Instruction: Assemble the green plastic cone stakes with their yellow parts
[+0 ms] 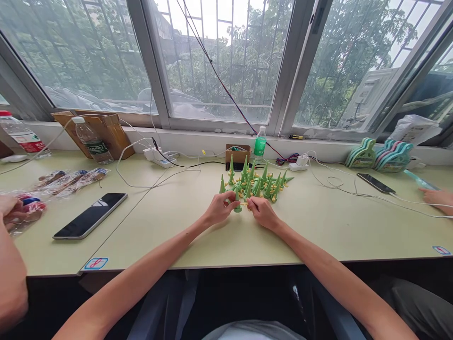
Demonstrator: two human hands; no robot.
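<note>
Near the middle of the table, my left hand (221, 208) is closed with its fingertips on a green cone-shaped piece (238, 208) that stands upright. Opposite it, my right hand (262, 211) is pinched on a small yellow part (244, 204) at the side of that piece. My fingers partly hide where the two meet. Just behind both hands is a cluster of similar green spiked pieces (266, 175) with yellow bits, most pointing up and some lying tilted.
A green-labelled bottle (260, 143) and small cardboard box (238, 153) stand behind the cluster. Phones lie left (91, 216) and right (375, 183). White cables (138, 186) cross the table. Co-workers' hands appear at left (10, 208) and right (438, 197).
</note>
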